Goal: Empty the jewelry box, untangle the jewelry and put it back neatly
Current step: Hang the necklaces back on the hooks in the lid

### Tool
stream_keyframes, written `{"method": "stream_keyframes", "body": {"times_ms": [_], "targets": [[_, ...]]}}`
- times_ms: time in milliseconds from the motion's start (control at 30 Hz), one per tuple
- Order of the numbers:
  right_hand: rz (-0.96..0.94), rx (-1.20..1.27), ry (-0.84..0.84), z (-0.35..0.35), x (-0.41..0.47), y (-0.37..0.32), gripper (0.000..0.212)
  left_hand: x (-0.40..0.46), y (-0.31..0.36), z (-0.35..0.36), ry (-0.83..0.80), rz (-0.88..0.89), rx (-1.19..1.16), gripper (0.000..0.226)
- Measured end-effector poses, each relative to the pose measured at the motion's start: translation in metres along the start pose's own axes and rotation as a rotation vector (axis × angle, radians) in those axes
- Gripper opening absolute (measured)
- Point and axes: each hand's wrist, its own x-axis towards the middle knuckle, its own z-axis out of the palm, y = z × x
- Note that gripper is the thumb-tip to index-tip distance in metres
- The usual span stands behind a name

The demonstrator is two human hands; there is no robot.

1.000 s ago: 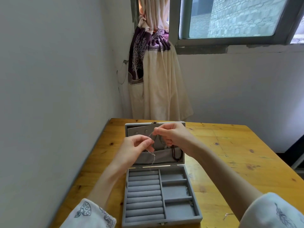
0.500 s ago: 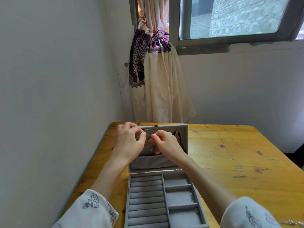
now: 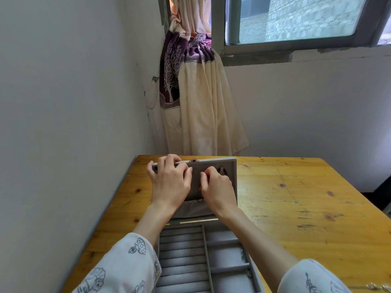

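The jewelry box (image 3: 208, 259) stands open on the wooden surface (image 3: 306, 208), its lid (image 3: 229, 166) raised upright at the far side. The left hand (image 3: 170, 180) grips the lid's top edge, fingers curled over it, apparently to brace the lid while the other hand works. The right hand (image 3: 218, 187) lies against the lid's inner face with fingers bent inward; whether it pinches a piece cannot be told, as the fingertips are hidden. A dark cord (image 3: 199, 200) shows just below that hand, above the lid pocket (image 3: 193, 209). The tray's ring rolls (image 3: 182, 250) and side compartments (image 3: 226, 252) appear bare apart from small items at their right wall. A metallic piece (image 3: 375, 286) lies on the surface by the right sleeve, well apart from the box. Judged stage: the lid's contents are being removed or hung.
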Motion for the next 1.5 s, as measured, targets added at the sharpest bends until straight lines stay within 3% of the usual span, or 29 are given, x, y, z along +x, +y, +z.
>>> {"method": "stream_keyframes", "body": {"times_ms": [100, 433, 567, 767, 900, 1167, 1400, 1500], "targets": [[0.051, 0.049, 0.055, 0.004, -0.003, -0.002, 0.028, -0.003, -0.002, 0.011, 0.123, 0.031, 0.071, 0.009], [0.086, 0.01, 0.103, 0.009, -0.001, -0.01, 0.029, 0.0, -0.003, 0.015, 0.182, 0.073, 0.204, 0.012], [0.102, -0.04, 0.071, 0.013, -0.005, -0.009, 0.032, 0.002, -0.007, 0.013, 0.164, 0.099, 0.201, 0.012], [0.112, 0.051, 0.052, 0.017, -0.01, -0.003, 0.04, -0.009, -0.03, 0.01, 0.021, 0.285, 0.197, 0.014], [0.086, 0.094, 0.023, 0.018, -0.019, 0.001, 0.032, -0.007, -0.039, 0.002, -0.002, 0.327, 0.119, 0.015], [0.041, 0.077, -0.075, 0.016, -0.031, 0.004, 0.02, -0.001, -0.039, -0.003, 0.033, 0.251, -0.096, 0.008], [-0.003, 0.012, -0.109, 0.016, -0.03, 0.009, 0.014, 0.004, -0.035, -0.007, 0.102, 0.208, -0.096, 0.009], [0.007, 0.014, -0.11, 0.014, -0.03, 0.007, 0.014, 0.006, -0.035, -0.007, 0.06, 0.234, -0.061, 0.012]]}}
